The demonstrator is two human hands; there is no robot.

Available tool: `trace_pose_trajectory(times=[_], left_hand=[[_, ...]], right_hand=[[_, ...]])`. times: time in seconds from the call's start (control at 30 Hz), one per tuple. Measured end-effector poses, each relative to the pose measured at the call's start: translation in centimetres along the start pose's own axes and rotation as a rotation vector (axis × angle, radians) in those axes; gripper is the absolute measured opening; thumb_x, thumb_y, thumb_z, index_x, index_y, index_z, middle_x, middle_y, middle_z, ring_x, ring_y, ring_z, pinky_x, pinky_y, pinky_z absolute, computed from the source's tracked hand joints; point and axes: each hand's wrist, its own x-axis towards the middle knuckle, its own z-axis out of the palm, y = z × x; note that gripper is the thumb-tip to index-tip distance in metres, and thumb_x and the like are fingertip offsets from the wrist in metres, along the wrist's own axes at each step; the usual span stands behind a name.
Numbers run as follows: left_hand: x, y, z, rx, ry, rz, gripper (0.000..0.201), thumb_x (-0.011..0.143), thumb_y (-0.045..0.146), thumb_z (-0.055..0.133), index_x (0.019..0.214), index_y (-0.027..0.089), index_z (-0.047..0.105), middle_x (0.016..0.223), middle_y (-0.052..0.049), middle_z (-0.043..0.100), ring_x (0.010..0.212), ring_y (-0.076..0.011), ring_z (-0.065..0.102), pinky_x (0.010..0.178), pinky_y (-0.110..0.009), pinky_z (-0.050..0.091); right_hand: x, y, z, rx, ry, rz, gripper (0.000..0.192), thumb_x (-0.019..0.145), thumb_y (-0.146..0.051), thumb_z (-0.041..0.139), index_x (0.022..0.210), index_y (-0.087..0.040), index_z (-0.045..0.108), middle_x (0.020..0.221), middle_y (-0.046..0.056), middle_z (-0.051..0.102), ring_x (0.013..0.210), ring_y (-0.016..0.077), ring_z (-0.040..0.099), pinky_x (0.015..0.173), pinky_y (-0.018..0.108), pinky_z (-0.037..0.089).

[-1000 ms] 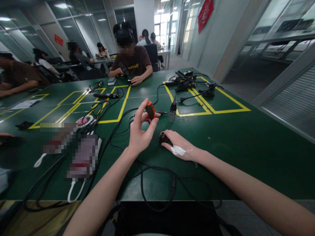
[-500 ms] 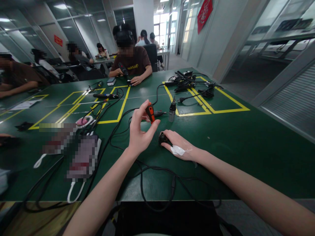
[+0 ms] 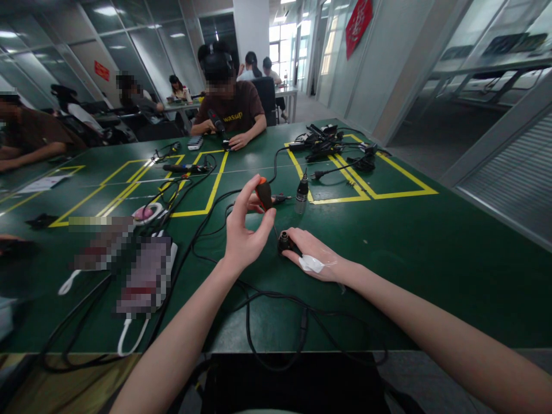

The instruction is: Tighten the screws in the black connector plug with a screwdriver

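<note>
My left hand [image 3: 245,230] pinches the black-and-orange handle of a screwdriver [image 3: 264,194] between thumb and fingertips. Its thin shaft slants down toward a small dark cylindrical part [image 3: 284,241] with a metal collar on top. The tip's contact with that part is too small to make out. Fingers of my right hand [image 3: 313,253], which has a white patch taped near the wrist, close around the part and keep it against the green table [image 3: 414,253]. Just beyond stands a black-and-clear tool piece [image 3: 302,195] with a pointed metal end up.
Black cables [image 3: 276,299] loop across the table in front of me. Two phone-like devices [image 3: 146,276] with white cords lie at left. Heaped black tools and cords [image 3: 323,141] sit far right, near yellow tape. Across the table, a person [image 3: 233,109] handles a dark tool.
The screwdriver handle has turned, showing more black and less orange. My left thumb has shifted slightly left. My right hand and the dark part stay in place.
</note>
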Motion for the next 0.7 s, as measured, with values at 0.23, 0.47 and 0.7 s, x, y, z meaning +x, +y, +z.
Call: trace_pose_trajectory(times=[0.23, 0.47, 0.7], left_hand=[[-0.05, -0.05, 0.10, -0.021, 0.025, 0.001, 0.064, 0.098, 0.027, 0.075, 0.156, 0.032, 0.048, 0.123, -0.005, 0.076, 0.095, -0.0147, 0.073, 0.077, -0.024, 0.060], [-0.02, 0.35, -0.01, -0.078, -0.030, -0.008, 0.058, 0.104, 0.025, 0.065, 0.158, 0.031, 0.046, 0.127, -0.009, 0.077, 0.100, -0.0181, 0.078, 0.087, -0.031, 0.064], [0.01, 0.24, 0.00, -0.026, -0.020, 0.008, 0.068, 0.098, 0.024, 0.074, 0.159, 0.031, 0.044, 0.134, -0.010, 0.075, 0.105, -0.0192, 0.078, 0.082, -0.029, 0.062]], right_hand=[[-0.05, 0.00, -0.03, -0.006, -0.008, 0.012, 0.025, 0.101, -0.025, 0.065, 0.125, -0.021, 0.061, 0.116, 0.013, 0.072, 0.102, 0.0309, 0.070, 0.093, 0.049, 0.057], [-0.07, -0.13, -0.09, -0.018, -0.019, 0.017, 0.027, 0.101, -0.025, 0.065, 0.126, -0.020, 0.060, 0.118, 0.014, 0.072, 0.105, 0.0322, 0.070, 0.095, 0.051, 0.058], [-0.01, -0.13, 0.02, 0.000, -0.006, 0.024, 0.029, 0.100, -0.025, 0.066, 0.129, -0.020, 0.061, 0.121, 0.014, 0.072, 0.108, 0.0322, 0.070, 0.097, 0.051, 0.057]])
